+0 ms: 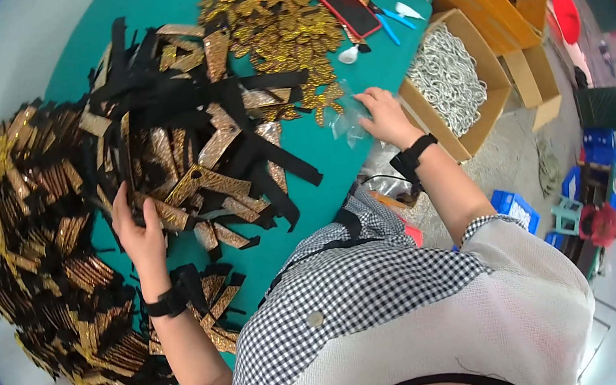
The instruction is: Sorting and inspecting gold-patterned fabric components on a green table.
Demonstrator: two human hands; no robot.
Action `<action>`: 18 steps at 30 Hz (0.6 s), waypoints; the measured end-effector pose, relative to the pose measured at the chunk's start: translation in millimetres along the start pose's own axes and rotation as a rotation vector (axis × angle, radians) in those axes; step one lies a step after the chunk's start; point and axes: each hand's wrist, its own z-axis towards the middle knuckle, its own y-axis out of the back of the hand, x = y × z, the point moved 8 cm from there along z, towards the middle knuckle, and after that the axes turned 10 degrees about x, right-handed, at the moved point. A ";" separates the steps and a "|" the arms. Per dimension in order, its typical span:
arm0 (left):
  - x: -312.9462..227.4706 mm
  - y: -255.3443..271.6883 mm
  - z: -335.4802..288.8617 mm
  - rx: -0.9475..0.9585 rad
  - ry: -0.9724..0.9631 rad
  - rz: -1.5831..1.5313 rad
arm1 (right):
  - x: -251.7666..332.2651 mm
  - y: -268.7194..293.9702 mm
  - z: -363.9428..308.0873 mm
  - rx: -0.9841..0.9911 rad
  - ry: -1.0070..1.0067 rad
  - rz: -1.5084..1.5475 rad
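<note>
My left hand (141,235) is at the near left edge of a loose heap of black straps with gold sequined pieces (198,178), its thumb and fingers apart among the strap ends. To the right, my right hand (388,121) rests by the table's edge with its fingers spread. Its fingertips are at a crumpled clear plastic bag (349,121). Just beyond the bag lies a pile of loose gold sequined pieces (280,33). I wear a black band on each wrist.
Stacked black-and-gold strap bundles (66,252) line the left side of the green table (319,211). A phone (346,7), blue-handled tool (395,20) and small white bottle (408,11) lie at the far right. A carton of metal rings (449,80) stands beside the table, near open cardboard boxes (483,3).
</note>
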 end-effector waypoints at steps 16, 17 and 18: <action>34.2 -12.7 -1.5 0.054 0.114 -0.134 | -75.0 -3.7 -36.9 -0.096 -0.208 0.466; 35.5 -11.8 -0.9 0.032 0.119 -0.126 | -72.3 5.3 -33.8 -0.243 -0.139 0.245; 35.3 -11.4 -0.1 0.039 0.136 -0.129 | -74.4 -1.8 -27.2 -0.185 -0.197 0.196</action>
